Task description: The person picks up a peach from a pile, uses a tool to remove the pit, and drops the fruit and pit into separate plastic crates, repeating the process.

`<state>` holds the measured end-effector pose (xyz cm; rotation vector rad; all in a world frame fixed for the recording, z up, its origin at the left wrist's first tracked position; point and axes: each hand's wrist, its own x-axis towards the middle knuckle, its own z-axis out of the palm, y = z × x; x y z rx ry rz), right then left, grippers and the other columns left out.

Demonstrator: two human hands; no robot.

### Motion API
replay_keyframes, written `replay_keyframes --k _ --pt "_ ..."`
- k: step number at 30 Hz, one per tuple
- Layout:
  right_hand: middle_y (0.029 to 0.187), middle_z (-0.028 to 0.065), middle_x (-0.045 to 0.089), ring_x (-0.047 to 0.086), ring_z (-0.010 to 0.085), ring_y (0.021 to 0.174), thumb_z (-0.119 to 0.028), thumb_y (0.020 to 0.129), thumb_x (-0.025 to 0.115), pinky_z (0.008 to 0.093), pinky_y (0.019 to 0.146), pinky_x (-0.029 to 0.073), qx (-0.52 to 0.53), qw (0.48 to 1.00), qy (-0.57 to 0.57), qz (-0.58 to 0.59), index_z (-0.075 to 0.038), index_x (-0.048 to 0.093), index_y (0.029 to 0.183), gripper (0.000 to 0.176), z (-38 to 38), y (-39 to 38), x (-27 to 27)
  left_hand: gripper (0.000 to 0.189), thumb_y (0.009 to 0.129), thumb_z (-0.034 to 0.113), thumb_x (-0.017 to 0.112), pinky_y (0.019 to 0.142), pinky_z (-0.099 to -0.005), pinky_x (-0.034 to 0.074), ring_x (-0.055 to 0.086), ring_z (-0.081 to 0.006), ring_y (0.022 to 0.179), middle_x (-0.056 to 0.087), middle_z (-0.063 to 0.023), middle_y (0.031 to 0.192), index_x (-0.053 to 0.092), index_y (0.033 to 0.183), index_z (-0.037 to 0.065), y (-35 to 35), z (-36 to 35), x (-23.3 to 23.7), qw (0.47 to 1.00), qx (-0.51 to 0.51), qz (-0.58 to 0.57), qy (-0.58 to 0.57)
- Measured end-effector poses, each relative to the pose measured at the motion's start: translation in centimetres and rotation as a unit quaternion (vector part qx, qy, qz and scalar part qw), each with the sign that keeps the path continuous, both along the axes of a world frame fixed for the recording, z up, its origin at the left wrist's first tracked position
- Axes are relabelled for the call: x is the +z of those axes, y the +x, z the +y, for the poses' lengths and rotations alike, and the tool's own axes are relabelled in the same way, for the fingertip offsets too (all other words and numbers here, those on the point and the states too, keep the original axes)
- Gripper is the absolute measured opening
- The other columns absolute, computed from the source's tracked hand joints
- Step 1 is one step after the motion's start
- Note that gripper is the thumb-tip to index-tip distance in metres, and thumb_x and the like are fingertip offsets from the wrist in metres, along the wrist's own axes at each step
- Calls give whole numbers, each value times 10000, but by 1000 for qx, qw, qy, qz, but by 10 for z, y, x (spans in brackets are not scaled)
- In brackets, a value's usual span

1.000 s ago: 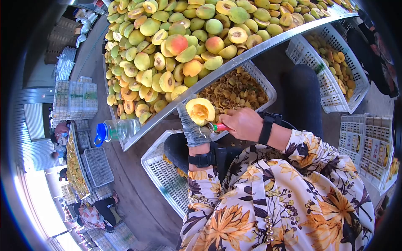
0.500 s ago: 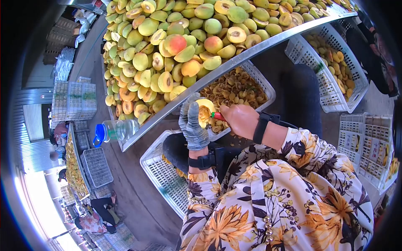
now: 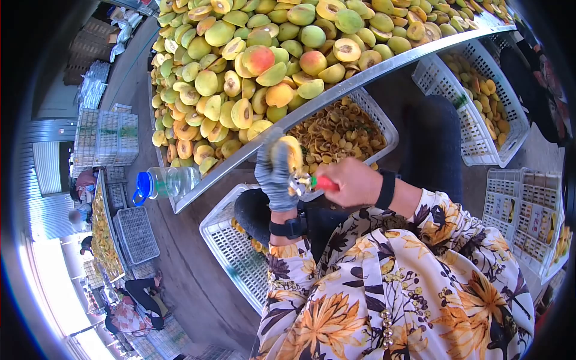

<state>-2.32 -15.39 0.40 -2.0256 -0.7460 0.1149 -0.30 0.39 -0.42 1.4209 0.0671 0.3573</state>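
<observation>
My left hand, in a grey glove, is wrapped round a yellow fruit half near the table's metal edge. My right hand, bare, grips the red and green handle of a small tool. The tool's metal end lies just below the fruit, close to the gloved palm; motion blurs it, and whether it touches the fruit is unclear. Under both hands stands a white crate of brown and yellow fruit scraps. Cut green and yellow fruit is heaped on the table in front.
A clear bottle with a blue cap rests at the table's left corner. White crates stand below left, at the upper right and at the right. Other people are at the far left.
The tool has come out of the fruit's hollow and moved down, with my right hand lower. My gloved left hand has turned the fruit, so its cut face shows less.
</observation>
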Motion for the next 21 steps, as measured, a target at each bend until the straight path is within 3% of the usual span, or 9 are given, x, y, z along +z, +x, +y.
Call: replay_keyframes --k 1,2,4,5,6,7,8,15,21 --pt "618 135 567 568 303 545 -131 680 585 370 515 465 -57 993 -96 -32 -58 541 850 190 -6 3 -1 427 823 349 578 769 -299 470 568 -176 871 579 -78 989 549 1072 3 0 2 0 1000 1 1 -1" --pt "617 125 575 580 313 572 -148 667 595 388 534 475 -112 982 -134 -66 -72 549 854 207 -11 8 -7 440 824 371 569 784 -304 467 565 -180 883 577 -77 992 548 1075 10 0 7 0 977 -2 -52 209" --pt "635 133 580 582 310 591 -110 684 591 372 538 476 -162 982 -83 -46 -94 568 901 219 -16 14 -4 467 827 414 550 813 -314 461 560 -190 907 571 -74 998 545 1082 22 11 16 3 792 -1 -157 590" --pt "631 134 575 580 304 586 -91 695 580 374 533 471 -200 979 -35 -23 -112 570 915 221 -16 11 -2 467 827 414 550 813 -314 461 560 -190 907 571 -74 998 545 1082 22 15 18 2 792 -1 -158 590" --pt "631 134 575 580 304 586 -91 695 580 374 533 471 -200 979 -35 -20 -112 570 915 221 -15 7 3 497 835 447 517 821 -320 457 556 -193 916 566 -76 1011 529 1095 24 16 19 2 978 -31 -19 204" --pt "653 133 581 580 306 596 -80 698 581 372 537 472 -183 983 2 -4 -122 573 939 245 -14 5 10 527 843 480 485 829 -326 452 552 -196 924 561 -78 1023 513 1109 26 17 20 4 966 -51 122 -223" --pt "675 131 587 580 309 607 -68 701 583 370 541 473 -165 986 39 9 -132 575 964 271 -13 8 15 710 801 625 405 815 -342 467 570 -230 893 580 -108 1009 500 1121 -2 17 17 6 987 -24 117 -111" --pt "711 157 594 586 327 641 -106 712 615 354 553 466 -133 987 92 20 -110 546 1064 358 1 6 13 778 782 669 371 826 -344 463 558 -236 930 570 -120 1034 493 1123 -21 5 22 16 959 -46 159 -231" --pt "699 183 582 586 343 645 -124 717 624 365 563 465 -147 985 81 44 -49 524 1035 342 -3 8 8 759 772 696 340 619 -302 523 602 -188 789 612 -76 920 551 1071 31 -47 72 38 961 28 180 -208"
